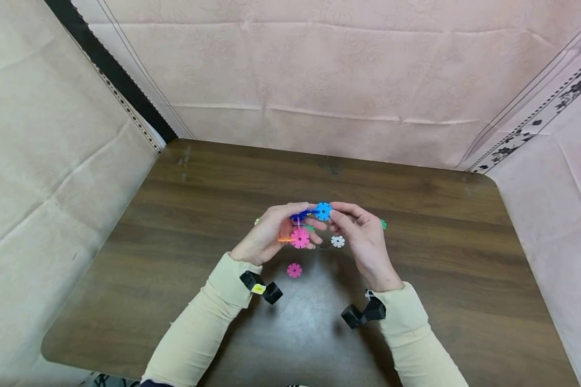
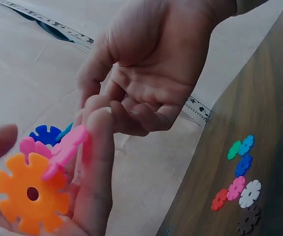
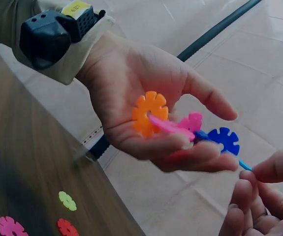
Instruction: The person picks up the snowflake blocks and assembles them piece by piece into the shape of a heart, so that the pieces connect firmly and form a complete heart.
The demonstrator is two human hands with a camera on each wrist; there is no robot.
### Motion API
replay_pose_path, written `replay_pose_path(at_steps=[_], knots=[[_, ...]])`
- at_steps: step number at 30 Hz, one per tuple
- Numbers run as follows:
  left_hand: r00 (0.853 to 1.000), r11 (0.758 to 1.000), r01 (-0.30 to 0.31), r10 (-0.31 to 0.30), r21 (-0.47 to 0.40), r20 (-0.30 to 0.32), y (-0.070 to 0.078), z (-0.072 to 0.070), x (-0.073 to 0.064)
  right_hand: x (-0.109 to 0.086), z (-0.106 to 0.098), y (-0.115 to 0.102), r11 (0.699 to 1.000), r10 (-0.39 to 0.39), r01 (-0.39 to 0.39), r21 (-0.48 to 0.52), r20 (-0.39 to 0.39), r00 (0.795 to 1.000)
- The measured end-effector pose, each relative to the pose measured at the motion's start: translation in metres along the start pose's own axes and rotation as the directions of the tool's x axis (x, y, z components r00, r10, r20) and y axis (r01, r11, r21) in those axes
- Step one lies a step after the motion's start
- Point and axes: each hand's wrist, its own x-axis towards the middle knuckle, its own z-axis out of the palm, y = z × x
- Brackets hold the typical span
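Note:
A joined chain of notched plastic discs lies across my left hand (image 1: 266, 235), palm up with the thumb apart from the pieces in the right wrist view. An orange disc (image 3: 150, 113) stands at the palm end. Pink discs (image 1: 299, 238) link it to dark blue discs (image 3: 224, 141) near the fingertips. At the far end, a light blue disc (image 1: 324, 211) is pinched between the thumb and fingers of my right hand (image 1: 368, 242). That disc touches the dark blue part of the chain; how deep the notches fit is too small to tell.
Loose discs lie on the wooden table (image 1: 213, 188): pink (image 1: 294, 270), white (image 1: 338, 241), green (image 1: 384, 224), yellow-green (image 3: 67, 200), red (image 3: 67, 227) and black (image 2: 248, 220). Cloth-like sheets (image 1: 319, 80) rise behind the table and at its sides.

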Motion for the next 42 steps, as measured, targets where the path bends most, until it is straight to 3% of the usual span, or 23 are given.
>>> replay_pose_path(at_steps=[4, 6, 7, 9, 11, 13, 15, 17, 19, 22, 25, 30, 36, 37, 39, 42], knots=[[0.999, 1.000, 0.017, -0.017, 0.021, -0.032, 0.000, -0.001, -0.001, 0.002, -0.005, -0.001, 0.998, -0.010, 0.012, -0.061, 0.038, 0.999], [0.999, 0.999, 0.017, -0.016, 0.028, -0.046, 0.001, -0.001, -0.001, 0.006, -0.011, 0.001, 0.981, -0.043, 0.048, -0.189, 0.033, 0.999], [0.999, 1.000, 0.014, -0.013, 0.021, -0.052, 0.001, -0.001, -0.001, 0.008, -0.014, 0.003, 0.956, -0.066, 0.070, -0.286, 0.025, 0.998], [0.998, 1.000, 0.007, -0.007, -0.005, -0.066, 0.002, -0.001, -0.002, 0.014, -0.021, 0.010, 0.854, -0.092, 0.087, -0.512, 0.016, 0.996], [0.997, 0.999, -0.001, -0.002, -0.035, -0.077, 0.002, -0.001, -0.002, 0.019, -0.028, 0.020, 0.697, -0.072, 0.065, -0.714, 0.020, 0.997], [0.996, 0.998, -0.007, 0.002, -0.064, -0.086, 0.002, -0.002, -0.003, 0.023, -0.034, 0.032, 0.547, -0.003, 0.038, -0.836, 0.043, 0.999], [0.996, 0.997, -0.014, 0.006, -0.079, -0.091, 0.002, -0.001, -0.003, 0.026, -0.038, 0.043, 0.440, 0.085, 0.022, -0.898, 0.066, 0.994], [0.995, 0.997, -0.018, 0.010, -0.080, -0.098, 0.001, -0.001, -0.002, 0.027, -0.041, 0.052, 0.371, 0.137, 0.024, -0.928, 0.080, 0.987], [0.994, 0.997, -0.020, 0.012, -0.073, -0.106, 0.001, 0.000, -0.001, 0.029, -0.043, 0.058, 0.326, 0.156, 0.037, -0.945, 0.092, 0.983], [0.992, 0.998, -0.021, 0.014, -0.056, -0.122, 0.001, 0.000, 0.000, 0.030, -0.045, 0.062, 0.295, 0.146, 0.070, -0.953, 0.117, 0.982], [0.990, 0.999, -0.021, 0.015, -0.040, -0.139, 0.001, 0.000, 0.000, 0.031, -0.046, 0.064, 0.286, 0.122, 0.097, -0.953, 0.137, 0.983], [0.987, 0.999, -0.010, 0.002, -0.044, -0.162, 0.002, 0.001, 0.000, 0.035, -0.045, 0.066, 0.312, 0.099, 0.128, -0.941, 0.166, 0.981], [0.984, 0.997, -0.006, -0.008, -0.076, -0.178, 0.003, 0.003, 0.000, 0.039, -0.048, 0.067, 0.346, 0.148, 0.073, -0.936, 0.132, 0.980], [0.983, 0.997, -0.007, -0.008, -0.081, -0.185, 0.003, 0.003, 0.000, 0.039, -0.048, 0.067, 0.366, 0.154, 0.057, -0.929, 0.121, 0.981], [0.977, 0.997, -0.013, -0.005, -0.082, -0.211, 0.003, 0.003, 0.000, 0.038, -0.048, 0.066, 0.447, 0.143, 0.039, -0.894, 0.114, 0.983], [0.962, 0.998, -0.016, 0.000, -0.058, -0.272, 0.004, 0.004, -0.001, 0.033, -0.045, 0.061, 0.620, 0.059, 0.055, -0.782, 0.117, 0.991]])
